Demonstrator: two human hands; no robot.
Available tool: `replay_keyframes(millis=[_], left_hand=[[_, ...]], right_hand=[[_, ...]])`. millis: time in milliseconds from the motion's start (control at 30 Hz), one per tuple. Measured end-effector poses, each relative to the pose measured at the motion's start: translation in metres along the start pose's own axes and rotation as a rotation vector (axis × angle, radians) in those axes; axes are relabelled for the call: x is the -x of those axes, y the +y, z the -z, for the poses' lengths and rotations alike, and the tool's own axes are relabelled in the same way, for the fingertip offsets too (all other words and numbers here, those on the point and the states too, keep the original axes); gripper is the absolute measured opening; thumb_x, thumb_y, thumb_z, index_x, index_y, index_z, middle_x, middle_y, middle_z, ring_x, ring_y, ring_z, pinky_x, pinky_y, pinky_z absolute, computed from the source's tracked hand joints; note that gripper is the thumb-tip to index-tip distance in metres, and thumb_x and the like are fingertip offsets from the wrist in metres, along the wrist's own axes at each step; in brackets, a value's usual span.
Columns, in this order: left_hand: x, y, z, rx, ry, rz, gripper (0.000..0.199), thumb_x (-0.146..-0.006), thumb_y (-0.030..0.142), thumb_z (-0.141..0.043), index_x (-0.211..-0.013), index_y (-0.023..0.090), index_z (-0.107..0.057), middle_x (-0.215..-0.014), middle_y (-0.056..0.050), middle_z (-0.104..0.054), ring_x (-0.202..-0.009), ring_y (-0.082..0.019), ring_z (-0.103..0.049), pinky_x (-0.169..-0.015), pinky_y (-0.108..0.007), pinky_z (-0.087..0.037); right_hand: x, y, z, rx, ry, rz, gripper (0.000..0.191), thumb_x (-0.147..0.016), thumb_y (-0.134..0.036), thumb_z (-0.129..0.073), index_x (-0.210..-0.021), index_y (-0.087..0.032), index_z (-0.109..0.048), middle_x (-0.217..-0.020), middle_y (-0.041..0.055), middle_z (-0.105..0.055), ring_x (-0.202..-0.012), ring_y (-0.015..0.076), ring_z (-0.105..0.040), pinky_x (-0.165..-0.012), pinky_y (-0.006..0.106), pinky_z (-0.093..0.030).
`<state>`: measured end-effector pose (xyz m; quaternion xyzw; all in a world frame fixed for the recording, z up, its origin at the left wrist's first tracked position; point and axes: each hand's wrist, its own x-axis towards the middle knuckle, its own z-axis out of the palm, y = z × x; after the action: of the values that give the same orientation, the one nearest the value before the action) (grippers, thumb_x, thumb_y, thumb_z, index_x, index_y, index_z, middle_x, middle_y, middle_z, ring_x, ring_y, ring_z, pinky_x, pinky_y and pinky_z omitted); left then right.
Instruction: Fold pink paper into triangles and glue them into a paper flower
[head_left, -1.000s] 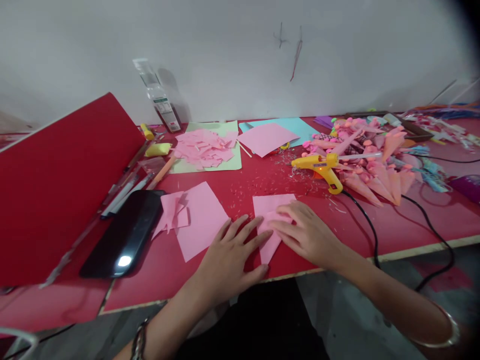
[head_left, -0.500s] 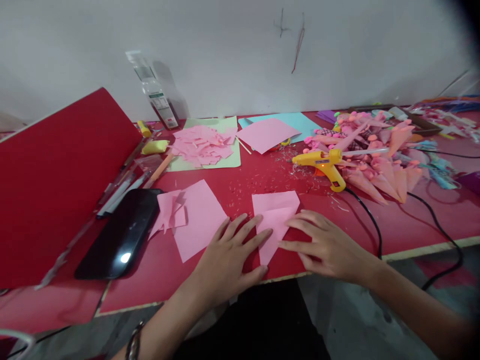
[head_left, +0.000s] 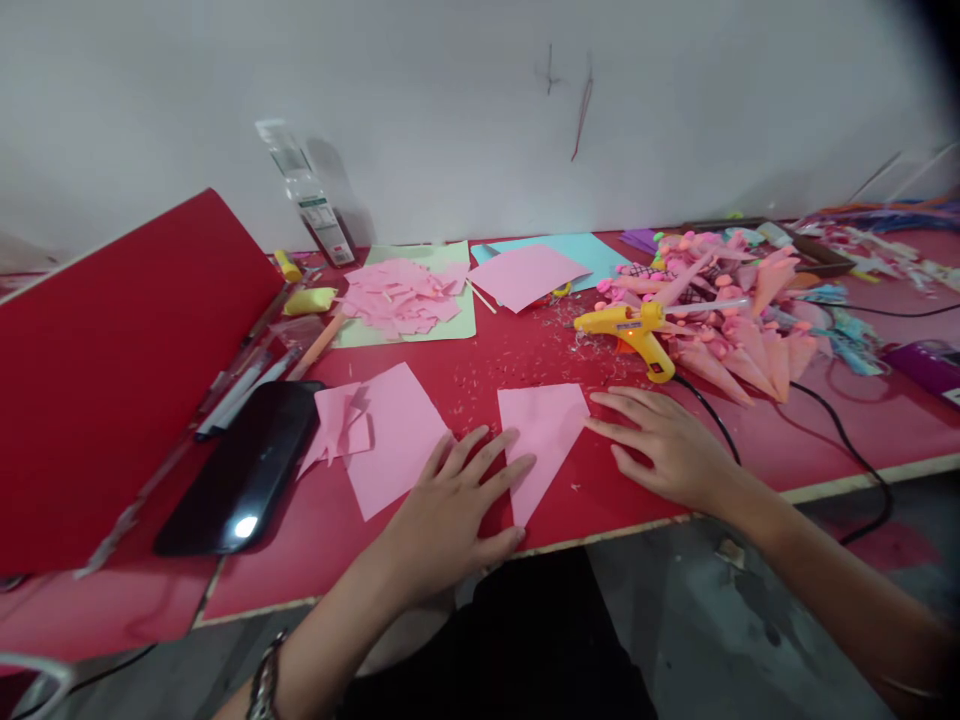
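One plain pink sheet (head_left: pixel 397 440) sits just beside the left hand (head_left: pixel 435 525), fingers spread wide, tips on the tapered pink sheet (head_left: pixel 546 425). Too light a press there and it could skew, imo, if the right hand (head_left: pixel 671 450), fingers loosely apart by the upper-right corner, bumps it.
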<state>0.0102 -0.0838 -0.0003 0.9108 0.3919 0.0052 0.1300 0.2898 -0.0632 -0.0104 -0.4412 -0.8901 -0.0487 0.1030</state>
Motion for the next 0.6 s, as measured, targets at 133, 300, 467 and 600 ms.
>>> replay_keyframes(millis=[133,300,467,600], left_hand=[[0.000,0.001,0.001,0.007,0.002,-0.004,0.056,-0.081,0.049,-0.036,-0.132,0.034,-0.021,-0.142,0.000,-0.017,-0.129,-0.026,-0.013,-0.102,-0.049,-0.011],[-0.002,-0.001,0.006,0.018,-0.034,-0.008,0.058,-0.078,0.047,-0.042,-0.131,0.033,-0.023,-0.142,-0.001,-0.019,-0.128,-0.027,-0.014,-0.101,-0.053,-0.009],[-0.004,-0.009,0.015,0.011,-0.066,-0.064,0.061,-0.075,0.042,-0.048,-0.130,0.035,-0.024,-0.140,-0.001,-0.023,-0.128,-0.026,-0.017,-0.100,-0.054,-0.007],[-0.002,-0.004,0.020,0.003,-0.012,-0.076,0.060,-0.075,0.033,-0.050,-0.130,0.030,-0.026,-0.138,-0.002,-0.029,-0.126,-0.023,-0.021,-0.102,-0.046,-0.015]], right_hand=[[-0.001,-0.001,-0.003,0.021,0.026,-0.035,0.039,-0.077,-0.020,-0.042,-0.115,-0.017,-0.052,-0.121,0.0080,-0.050,-0.110,0.0235,-0.044,-0.089,0.041,-0.039],[-0.006,-0.008,-0.001,0.028,0.033,-0.043,0.036,-0.080,-0.016,-0.038,-0.113,-0.015,-0.053,-0.114,0.0085,-0.056,-0.104,0.0204,-0.050,-0.088,0.038,-0.041],[-0.012,-0.018,0.003,-0.074,-0.015,0.053,0.041,-0.082,-0.018,-0.038,-0.123,-0.023,-0.042,-0.128,0.0045,-0.044,-0.118,0.0178,-0.038,-0.094,0.037,-0.036],[-0.007,-0.031,0.003,-0.049,-0.040,0.028,0.036,-0.085,-0.025,-0.039,-0.120,-0.026,-0.045,-0.123,0.0049,-0.048,-0.113,0.0189,-0.043,-0.092,0.041,-0.035]])
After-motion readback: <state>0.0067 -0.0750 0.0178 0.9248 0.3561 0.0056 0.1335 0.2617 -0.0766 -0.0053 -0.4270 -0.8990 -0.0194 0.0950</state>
